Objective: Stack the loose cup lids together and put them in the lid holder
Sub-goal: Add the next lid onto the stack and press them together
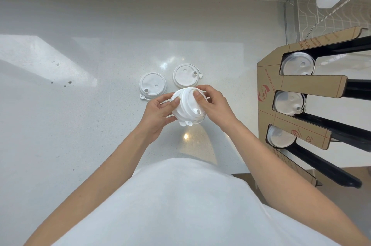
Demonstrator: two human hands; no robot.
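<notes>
Fingers (176, 103) of both hands closed around stacked lids (187, 109).

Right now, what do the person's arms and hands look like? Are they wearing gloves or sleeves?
No gloves. The left hand and right hand are bare, with short, plain fingernails and no rings, watch or bracelets showing. Both forearms are uncovered as far as the picture shows, so no sleeves are seen. The person wears a plain white top.
</notes>
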